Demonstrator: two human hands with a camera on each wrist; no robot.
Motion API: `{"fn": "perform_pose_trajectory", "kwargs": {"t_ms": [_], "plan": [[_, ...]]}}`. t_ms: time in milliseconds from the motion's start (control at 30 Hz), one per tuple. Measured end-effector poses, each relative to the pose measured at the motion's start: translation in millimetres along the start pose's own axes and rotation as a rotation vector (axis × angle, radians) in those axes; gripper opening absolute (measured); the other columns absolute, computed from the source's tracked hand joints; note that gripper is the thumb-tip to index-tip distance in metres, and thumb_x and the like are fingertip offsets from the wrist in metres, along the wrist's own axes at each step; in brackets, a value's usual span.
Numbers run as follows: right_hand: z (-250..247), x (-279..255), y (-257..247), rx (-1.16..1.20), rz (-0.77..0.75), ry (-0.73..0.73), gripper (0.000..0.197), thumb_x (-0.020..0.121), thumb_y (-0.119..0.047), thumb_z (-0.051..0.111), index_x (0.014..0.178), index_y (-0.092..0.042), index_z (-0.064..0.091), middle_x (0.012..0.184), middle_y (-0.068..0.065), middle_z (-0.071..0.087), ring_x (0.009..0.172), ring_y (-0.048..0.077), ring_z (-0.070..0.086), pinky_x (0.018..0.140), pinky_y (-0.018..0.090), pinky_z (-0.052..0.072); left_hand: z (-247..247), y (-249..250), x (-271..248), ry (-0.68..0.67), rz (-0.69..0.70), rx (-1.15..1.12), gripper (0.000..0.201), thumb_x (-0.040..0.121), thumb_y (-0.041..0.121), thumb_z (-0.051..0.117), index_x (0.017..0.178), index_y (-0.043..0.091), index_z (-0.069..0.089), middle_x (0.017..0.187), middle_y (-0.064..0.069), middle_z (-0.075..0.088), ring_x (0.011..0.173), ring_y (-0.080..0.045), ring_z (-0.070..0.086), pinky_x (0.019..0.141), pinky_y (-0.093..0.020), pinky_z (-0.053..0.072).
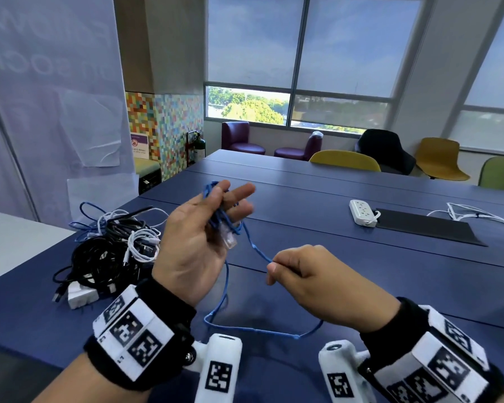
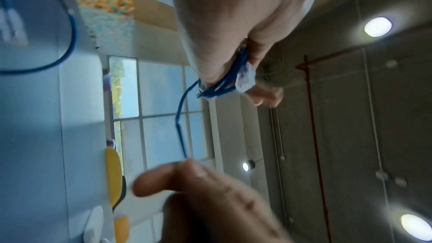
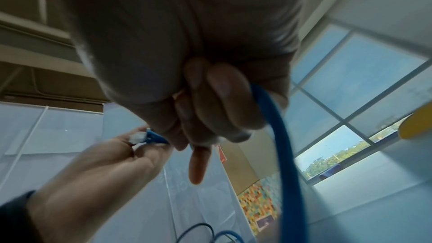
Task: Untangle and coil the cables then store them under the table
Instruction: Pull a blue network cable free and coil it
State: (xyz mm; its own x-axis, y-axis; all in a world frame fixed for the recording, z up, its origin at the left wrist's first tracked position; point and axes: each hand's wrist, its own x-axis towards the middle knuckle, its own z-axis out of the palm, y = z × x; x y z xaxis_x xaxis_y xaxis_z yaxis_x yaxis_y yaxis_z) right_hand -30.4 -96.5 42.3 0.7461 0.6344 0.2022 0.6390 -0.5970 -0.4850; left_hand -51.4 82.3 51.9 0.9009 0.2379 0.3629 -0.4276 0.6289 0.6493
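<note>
We are coiling the blue cable point(image 1: 252, 242): our left hand point(image 1: 198, 237) holds the loops, our right hand point(image 1: 306, 274) pinches the free length. Next we wind another loop.

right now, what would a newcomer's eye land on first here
The thin blue network cable stretched in mid-air between the two hands: the left hand holds its wound loops and clear plug, the right hand pinches the free run. Next, the tangled heap of black and white cables on the dark blue table, at the left.
</note>
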Motion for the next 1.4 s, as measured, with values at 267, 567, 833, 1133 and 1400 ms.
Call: {"fn": "perform_pose_trajectory", "kwargs": {"t_ms": [267, 567, 833, 1133, 1400], "plan": [[-33, -2, -32, -0.054, -0.107, 0.033, 0.022, 0.087, -0.017, 0.062, 0.070, -0.004, 0.066, 0.050, 0.004, 0.043, 0.046, 0.012, 0.037, 0.046, 0.016, 0.026, -9, -18, -10, -0.367, 0.049, 0.909, 0.036, 0.094, 0.026, 0.061, 0.104, -0.007, 0.054, 0.070, -0.004, 0.066, 0.059, -0.008, 0.059, 0.060, -0.020, 0.046], [-73, 14, -15, 0.314, -0.057, 0.190, 0.007, 0.088, -0.013, 0.071, 0.089, -0.015, 0.077, 0.065, 0.004, 0.054, 0.040, 0.002, 0.042, 0.042, 0.009, 0.031, 0, -7, -17, -0.379, -0.227, 0.670, 0.037, 0.098, 0.041, 0.048, 0.089, 0.016, 0.074, 0.041, 0.005, 0.029, 0.041, -0.012, 0.024, 0.082, -0.046, 0.057], [-22, 31, 18, 0.206, -0.051, 0.263, 0.023, 0.097, -0.027, 0.058, 0.080, -0.039, 0.068, 0.056, -0.006, 0.048, 0.049, 0.005, 0.040, 0.053, 0.021, 0.037, 3, 4, -11, -0.195, -0.368, -0.106, 0.048, 0.098, 0.031, 0.042, 0.121, -0.009, 0.057, 0.043, 0.006, 0.028, 0.030, -0.004, 0.020, 0.086, -0.035, 0.056], [13, 5, -4, -0.200, -0.074, -0.140, 0.017, 0.096, -0.022, 0.047, 0.092, -0.026, 0.063, 0.092, -0.005, 0.069, 0.084, 0.018, 0.060, 0.079, 0.031, 0.048, -7, 1, 0, -0.104, -0.064, 0.219, 0.024, 0.092, 0.012, 0.047, 0.115, 0.004, 0.044, 0.103, -0.016, 0.073, 0.067, -0.019, 0.070, 0.092, -0.036, 0.053], [-30, 4, -35, 0.016, -0.105, -0.137, 0.020, 0.093, -0.016, 0.058, 0.078, -0.021, 0.071, 0.049, -0.007, 0.050, 0.045, 0.008, 0.041, 0.050, 0.014, 0.030, -18, -8, -4, -0.342, -0.043, 0.973, 0.024, 0.097, 0.018, 0.050, 0.096, -0.006, 0.048, 0.073, -0.003, 0.072, 0.062, -0.035, 0.060, 0.059, -0.048, 0.046]]}}
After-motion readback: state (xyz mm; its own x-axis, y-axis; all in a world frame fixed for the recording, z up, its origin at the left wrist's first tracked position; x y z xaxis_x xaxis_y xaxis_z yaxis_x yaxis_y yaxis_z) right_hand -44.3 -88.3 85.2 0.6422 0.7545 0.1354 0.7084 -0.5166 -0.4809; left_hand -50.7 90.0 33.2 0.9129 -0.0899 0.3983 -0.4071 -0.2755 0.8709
